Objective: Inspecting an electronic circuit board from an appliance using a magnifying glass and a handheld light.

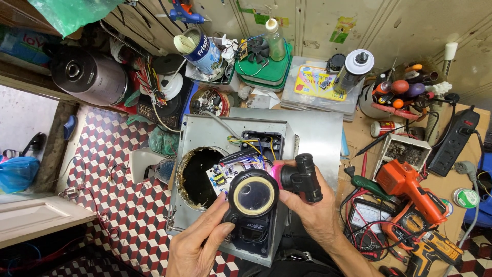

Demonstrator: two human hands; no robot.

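Observation:
My left hand (197, 241) holds the lower left side of a black round lamp head with a glass lens and yellowish rim (253, 194). My right hand (312, 205) grips the black cylindrical handle part (305, 177) joined to it by a pink collar (277, 174). Both hands hold this device above an opened grey metal appliance casing (205, 134). The casing has a large round hole (197, 177), a small circuit board (221, 177) and yellow, blue and black wires (251, 143).
An orange power drill (407, 187), a multimeter with leads (365, 215), screwdrivers (370, 185) and a black power strip (456, 138) lie at the right. Tins, a bottle, green lids and a tool holder crowd the back. Patterned red-and-white floor lies at the left.

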